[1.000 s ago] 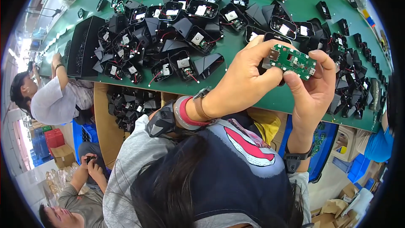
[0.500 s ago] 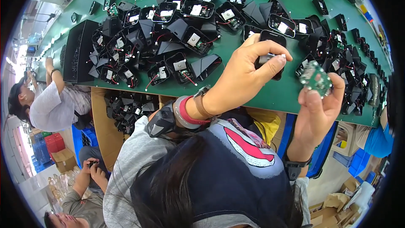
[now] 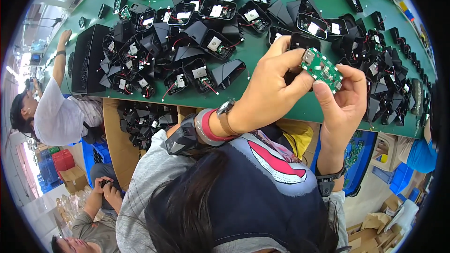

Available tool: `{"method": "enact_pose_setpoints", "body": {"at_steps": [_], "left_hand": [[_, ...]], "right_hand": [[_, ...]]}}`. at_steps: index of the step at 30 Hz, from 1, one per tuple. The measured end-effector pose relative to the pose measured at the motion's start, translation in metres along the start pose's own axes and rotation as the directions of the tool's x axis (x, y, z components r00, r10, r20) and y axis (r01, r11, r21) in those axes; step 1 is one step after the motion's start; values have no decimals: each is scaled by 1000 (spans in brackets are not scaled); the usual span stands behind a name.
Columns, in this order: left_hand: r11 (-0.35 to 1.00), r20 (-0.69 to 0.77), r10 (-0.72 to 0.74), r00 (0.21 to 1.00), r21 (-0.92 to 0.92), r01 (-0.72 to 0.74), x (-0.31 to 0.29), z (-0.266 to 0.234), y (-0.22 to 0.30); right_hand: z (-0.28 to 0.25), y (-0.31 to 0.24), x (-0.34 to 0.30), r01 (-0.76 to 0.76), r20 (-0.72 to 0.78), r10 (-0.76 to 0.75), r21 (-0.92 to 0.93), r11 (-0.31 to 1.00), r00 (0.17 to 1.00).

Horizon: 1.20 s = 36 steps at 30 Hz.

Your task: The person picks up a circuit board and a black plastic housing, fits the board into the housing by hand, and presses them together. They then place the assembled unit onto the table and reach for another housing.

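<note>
Right of centre in the frame, both hands meet over a small green circuit board [image 3: 322, 70], held above the near edge of the green work table [image 3: 276, 105]. The left hand [image 3: 267, 89] reaches in from the lower middle; its thumb presses up against the board's lower left edge and its fingers curl over the upper left end, where they also close around a black plastic housing [image 3: 303, 42] that shows just behind and above the board. The right hand [image 3: 344, 100] rises from the lower right; its thumb lies against the board's lower right side, with the fingertips wrapped behind the right end. Both hands are thus closed on the board, which sits between the two thumbs, tilted down to the right.

The board is a short rectangle, bright green, carrying small silver and white parts on its upper face, with a metallic connector at its upper left end.

Across the upper half of the frame the table bears a dense spread of black housings [image 3: 206, 42], many open and showing white labels and red wires. A black box [image 3: 86, 58] stands at upper left. Another person in a white shirt [image 3: 58, 112] leans on the table at the left edge.
</note>
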<state>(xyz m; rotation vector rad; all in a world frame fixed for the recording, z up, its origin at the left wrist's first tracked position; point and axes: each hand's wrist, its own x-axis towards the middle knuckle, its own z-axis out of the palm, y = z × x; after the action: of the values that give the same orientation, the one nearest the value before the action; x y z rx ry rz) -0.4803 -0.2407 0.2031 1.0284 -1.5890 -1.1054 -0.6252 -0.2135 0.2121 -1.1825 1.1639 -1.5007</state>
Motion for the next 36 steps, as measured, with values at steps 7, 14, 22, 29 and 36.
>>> {"method": "enact_pose_setpoints", "body": {"at_steps": [7, 14, 22, 29, 36], "left_hand": [[913, 134, -24, 991, -402, 76, -6, 16, -3], [914, 186, -132, 974, -358, 193, -3, 6, -6], [998, 157, -14, 987, -64, 25, -4, 2, 10], [999, 224, -36, 974, 9, 34, -5, -6, 9], [995, 252, -63, 966, 89, 42, 0, -7, 17]], "right_hand": [[9, 16, -1, -1, -134, -26, -198, 980, 991], [-21, -8, -11, 299, 168, -250, -602, 740, 954], [-14, -9, 13, 545, 357, -413, -512, 664, 838], [-15, -22, 9, 555, 413, -370, -606, 569, 832], [-14, -32, 9, 632, 508, -385, -687, 358, 771]]}}
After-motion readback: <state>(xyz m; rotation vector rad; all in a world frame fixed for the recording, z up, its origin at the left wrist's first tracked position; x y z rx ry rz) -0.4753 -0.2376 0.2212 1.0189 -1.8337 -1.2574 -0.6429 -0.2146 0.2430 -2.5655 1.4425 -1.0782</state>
